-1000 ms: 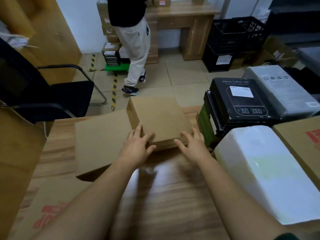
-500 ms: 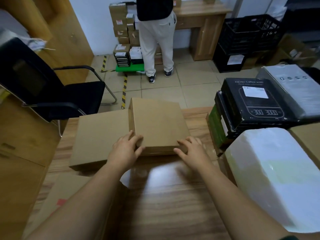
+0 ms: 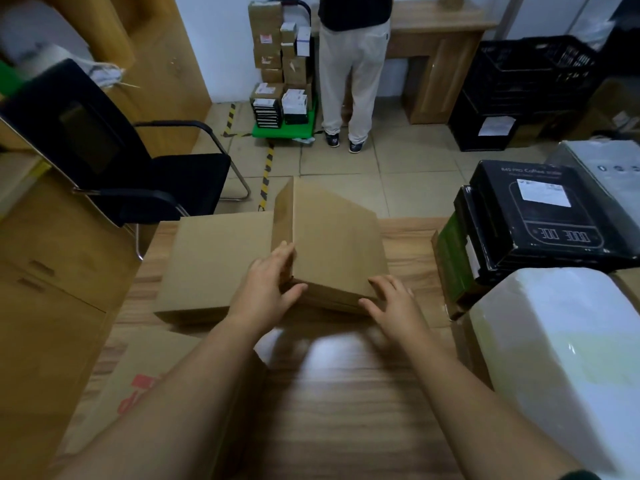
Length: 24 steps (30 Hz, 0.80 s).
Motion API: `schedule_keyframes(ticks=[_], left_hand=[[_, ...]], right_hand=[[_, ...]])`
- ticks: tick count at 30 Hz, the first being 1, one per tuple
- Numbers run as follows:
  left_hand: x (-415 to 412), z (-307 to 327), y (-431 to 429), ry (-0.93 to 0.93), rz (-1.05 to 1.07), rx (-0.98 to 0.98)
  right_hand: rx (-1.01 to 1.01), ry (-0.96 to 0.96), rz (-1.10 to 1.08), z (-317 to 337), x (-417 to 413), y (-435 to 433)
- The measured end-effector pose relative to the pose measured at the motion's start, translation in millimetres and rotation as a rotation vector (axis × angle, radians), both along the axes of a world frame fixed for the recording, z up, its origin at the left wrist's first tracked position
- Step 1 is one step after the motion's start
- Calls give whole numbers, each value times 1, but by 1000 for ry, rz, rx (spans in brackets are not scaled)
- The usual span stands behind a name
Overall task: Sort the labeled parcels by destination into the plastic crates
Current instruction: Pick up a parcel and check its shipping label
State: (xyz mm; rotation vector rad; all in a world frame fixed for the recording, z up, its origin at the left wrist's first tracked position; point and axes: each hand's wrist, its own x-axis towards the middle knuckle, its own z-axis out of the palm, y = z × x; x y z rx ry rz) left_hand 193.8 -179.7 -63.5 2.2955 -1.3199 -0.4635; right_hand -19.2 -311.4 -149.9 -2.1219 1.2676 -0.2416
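On the left, a black office chair (image 3: 166, 178) is standing beside the wooden table (image 3: 346, 410). A flat cardboard parcel (image 3: 214, 265) is lying on the table's left part.

The left hand (image 3: 266, 292) is gripping the near-left corner of the brown parcel (image 3: 332, 251), with its fingers on the left side face and its thumb on the near face. The brown parcel is sitting at the table's centre, touching the flat cardboard parcel and tilting. The right hand (image 3: 394, 303) is pressing spread, fairly straight fingers against the near-right corner. Blur is hiding whether its thumb is hooking underneath.

Further right, black boxed parcels (image 3: 547, 216) are stacked, and the black plastic crates (image 3: 530, 84) are standing well apart on the floor.

Step in hand, by judgement: picking up one parcel for label reading. No label is showing on its top face, so the next move probably calls for turning it over and then carrying it to a crate.

Against half a second ago, the parcel is sitting more steeply with more of its left face showing. The left hand has moved from the top edge to that side.
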Motion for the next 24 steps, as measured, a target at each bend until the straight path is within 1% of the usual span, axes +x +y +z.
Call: schedule_keyframes(ticks=[2,3,6,7,9,12,14,16,18,21,24], left_hand=[[0,14,-2,38,22,-46],[0,21,-3,25,-2,-70],[0,32,-6,-135,-174,-118],[0,34,-7,-160,-221,-109],[-3,34,-9,-145,-271,-59],[-12,32,-13,-135,-259,8],[-19,29,-16,-74,-231,-20],[-24,25,-18,13,-214,-93],[-26,23,-20,77,-187,-158],[-27,25,-18,139,-125,-187],[-24,26,-11,151,-124,-240]], right_hand=[[38,-21,14,-1,2,6],[74,-15,18,-1,4,9],[213,-72,-12,-2,6,15],[243,-93,-24,0,6,14],[260,-172,-64,9,7,11],[152,-373,-178,34,13,7],[88,-516,-224,56,19,7],[78,-600,-214,78,26,10],[99,-611,-188,90,34,13],[92,-562,-185,92,41,14],[85,-565,-166,92,44,21]])
